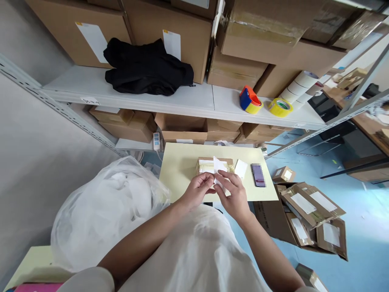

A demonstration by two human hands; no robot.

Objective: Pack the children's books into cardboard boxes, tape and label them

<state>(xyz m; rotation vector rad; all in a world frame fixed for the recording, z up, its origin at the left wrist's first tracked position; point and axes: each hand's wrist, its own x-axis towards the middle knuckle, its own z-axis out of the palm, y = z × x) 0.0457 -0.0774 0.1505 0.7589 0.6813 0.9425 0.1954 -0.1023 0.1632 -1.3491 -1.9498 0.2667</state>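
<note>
Over the front of a small pale table [179,162], my left hand [199,188] pinches the left side of a white paper slip [218,164]. On its right side, the thumb and fingers of my right hand [234,194] close on the same slip. It stands partly upright between the hands, and its lower part is hidden by the fingers. Just behind lies a small taped cardboard box [230,162] with white paper on its top. Right of the box are a white card or pad [241,168] and a phone [257,175].
A large clear bag of white material [106,219] stands at my left. Ahead, a shelf [200,97] holds cartons, black clothing [147,69], a tape dispenser [251,100] and tape rolls [280,107]. On the floor at right, an open carton [270,221] holds several labelled boxes [313,205].
</note>
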